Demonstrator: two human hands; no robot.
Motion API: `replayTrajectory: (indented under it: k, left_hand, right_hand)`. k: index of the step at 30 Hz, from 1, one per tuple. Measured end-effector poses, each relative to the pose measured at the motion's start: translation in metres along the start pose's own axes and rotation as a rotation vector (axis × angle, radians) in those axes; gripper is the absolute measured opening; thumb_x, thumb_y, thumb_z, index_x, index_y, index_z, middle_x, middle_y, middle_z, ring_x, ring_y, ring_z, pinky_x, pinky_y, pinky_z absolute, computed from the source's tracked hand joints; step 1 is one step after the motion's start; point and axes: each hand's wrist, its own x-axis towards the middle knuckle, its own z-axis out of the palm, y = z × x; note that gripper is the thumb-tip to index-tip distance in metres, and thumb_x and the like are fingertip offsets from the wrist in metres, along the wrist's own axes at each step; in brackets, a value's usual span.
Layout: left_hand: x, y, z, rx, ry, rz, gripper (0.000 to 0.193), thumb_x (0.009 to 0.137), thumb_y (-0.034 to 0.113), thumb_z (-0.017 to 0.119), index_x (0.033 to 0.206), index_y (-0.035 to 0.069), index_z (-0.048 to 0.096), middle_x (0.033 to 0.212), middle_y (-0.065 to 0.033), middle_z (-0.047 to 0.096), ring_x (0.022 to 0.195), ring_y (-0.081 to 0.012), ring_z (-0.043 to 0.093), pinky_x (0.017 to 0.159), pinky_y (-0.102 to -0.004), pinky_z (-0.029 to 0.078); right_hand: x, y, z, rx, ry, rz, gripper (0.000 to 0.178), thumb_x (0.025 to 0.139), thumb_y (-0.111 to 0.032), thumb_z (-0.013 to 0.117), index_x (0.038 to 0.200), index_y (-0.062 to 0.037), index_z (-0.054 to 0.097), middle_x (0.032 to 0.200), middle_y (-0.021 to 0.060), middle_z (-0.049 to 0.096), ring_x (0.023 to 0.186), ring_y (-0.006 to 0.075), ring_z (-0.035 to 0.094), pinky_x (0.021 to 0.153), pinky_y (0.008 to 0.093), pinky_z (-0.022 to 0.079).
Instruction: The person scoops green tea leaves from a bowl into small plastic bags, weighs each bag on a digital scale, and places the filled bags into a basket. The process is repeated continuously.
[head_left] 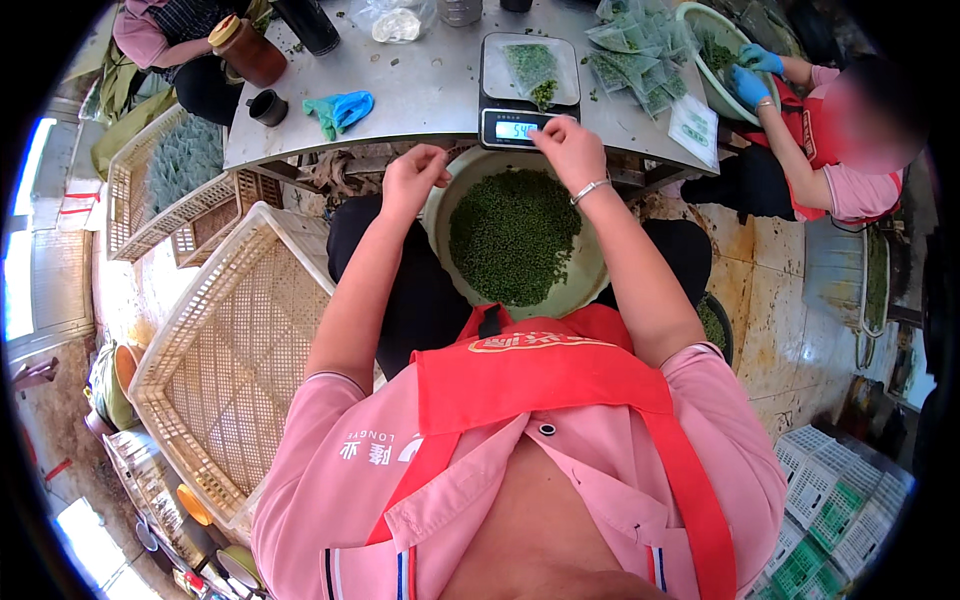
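A clear bag (531, 68) of small green berries, like green peppercorns, lies on the digital scale (500, 125), its open end spilling a small clump toward me. My right hand (570, 152) is just in front of the lit display, its fingertips pinched together; whatever they hold, if anything, is too small to make out. My left hand (414, 181) hovers by the left rim of the basin, fingers curled and closed, their contents hidden. Between my knees sits a large pale basin (592, 268) with many loose green berries (513, 235) in it.
Filled bags (640, 50) pile up on the metal table (425, 90), right of the scale. A blue-gloved co-worker (835, 170) works at another basin (690, 12). At left are an empty woven crate (235, 350), a full crate (125, 165), a brown jar (250, 52) and a dark cup (267, 107).
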Motion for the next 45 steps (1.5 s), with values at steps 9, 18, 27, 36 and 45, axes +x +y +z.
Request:
replayTrajectory:
  k: [9, 18, 27, 36, 45]
  left_hand:
    - [-0.023, 0.007, 0.029, 0.294, -0.054, 0.109, 0.023, 0.085, 0.025, 0.064, 0.104, 0.012, 0.064, 0.077, -0.0055, 0.068, 0.063, -0.0142, 0.065, 0.063, -0.0272, 0.050]
    - [-0.037, 0.018, 0.058, 0.414, -0.193, 0.403, 0.029, 0.082, 0.020, 0.068, 0.109, 0.011, 0.064, 0.088, -0.0074, 0.068, 0.065, -0.0145, 0.065, 0.062, -0.0282, 0.050]
    - [-0.052, 0.013, 0.064, 0.444, -0.127, 0.158, 0.020, 0.074, 0.027, 0.066, 0.088, 0.012, 0.067, 0.067, -0.0047, 0.064, 0.061, -0.0203, 0.063, 0.059, -0.0328, 0.049]
    - [-0.051, 0.007, 0.074, 0.332, -0.308, -0.010, 0.015, 0.072, 0.019, 0.066, 0.075, 0.004, 0.062, 0.054, -0.0019, 0.058, 0.046, -0.0094, 0.056, 0.045, -0.0251, 0.042]
    - [-0.046, 0.007, 0.060, 0.587, -0.385, 0.229, 0.026, 0.077, 0.036, 0.067, 0.092, 0.014, 0.067, 0.061, -0.0042, 0.064, 0.055, -0.0190, 0.063, 0.053, -0.0322, 0.049]
  right_hand:
    - [0.014, 0.016, 0.014, 0.045, 0.301, -0.102, 0.012, 0.080, -0.024, 0.063, 0.081, -0.0122, 0.061, 0.068, 0.0094, 0.064, 0.065, 0.0313, 0.062, 0.058, 0.0407, 0.048]
    - [-0.063, 0.003, 0.014, 0.005, -0.133, -0.260, 0.013, 0.078, -0.023, 0.063, 0.078, -0.0102, 0.060, 0.075, 0.0094, 0.064, 0.071, 0.0306, 0.062, 0.062, 0.0417, 0.049]
    - [-0.081, -0.006, 0.017, -0.050, -0.257, -0.181, 0.010, 0.078, -0.020, 0.059, 0.077, -0.0095, 0.059, 0.074, 0.0100, 0.062, 0.071, 0.0320, 0.061, 0.061, 0.0430, 0.048]
    - [-0.095, 0.005, 0.024, -0.163, -0.190, -0.222, 0.010, 0.078, -0.019, 0.055, 0.075, -0.0103, 0.057, 0.074, 0.0108, 0.062, 0.070, 0.0331, 0.061, 0.060, 0.0459, 0.048]
    - [-0.084, 0.024, -0.005, -0.221, -0.445, -0.169, 0.020, 0.080, -0.029, 0.060, 0.081, -0.0097, 0.063, 0.077, 0.0135, 0.063, 0.074, 0.0335, 0.062, 0.065, 0.0436, 0.048]
